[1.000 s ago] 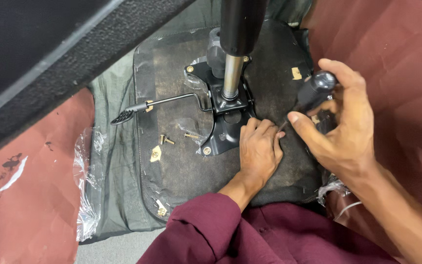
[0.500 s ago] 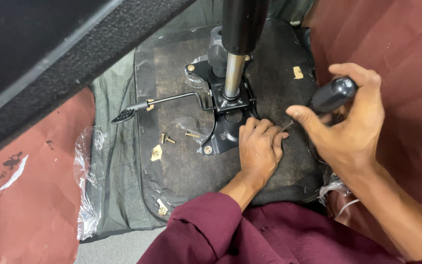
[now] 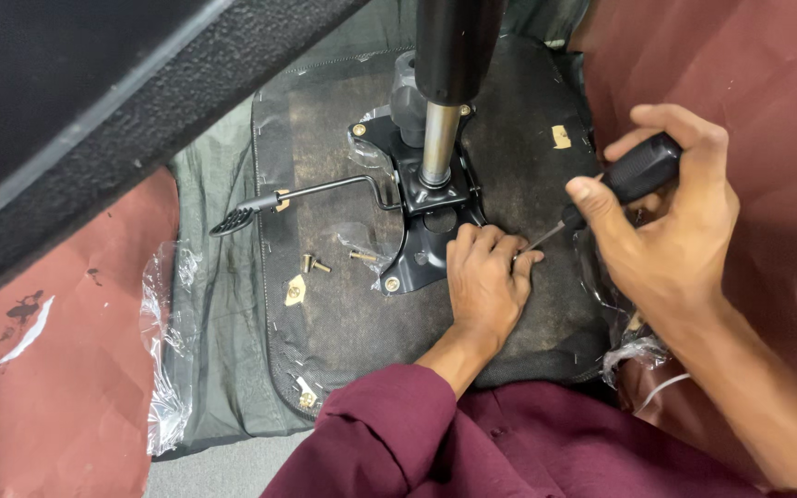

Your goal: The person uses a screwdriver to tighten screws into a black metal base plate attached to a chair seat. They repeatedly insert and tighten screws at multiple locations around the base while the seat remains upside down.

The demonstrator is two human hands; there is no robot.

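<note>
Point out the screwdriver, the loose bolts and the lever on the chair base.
screwdriver (image 3: pixel 636 172), head view, on its black handle in the right hand.
loose bolts (image 3: pixel 315 265), head view, on the left bolt lying on the seat underside.
lever (image 3: pixel 325 191), head view, midway along its thin rod.

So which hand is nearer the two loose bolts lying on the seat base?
Left. The left hand rests on the seat base just right of the loose bolts; the right hand, gripping the screwdriver, is farther right.
</note>
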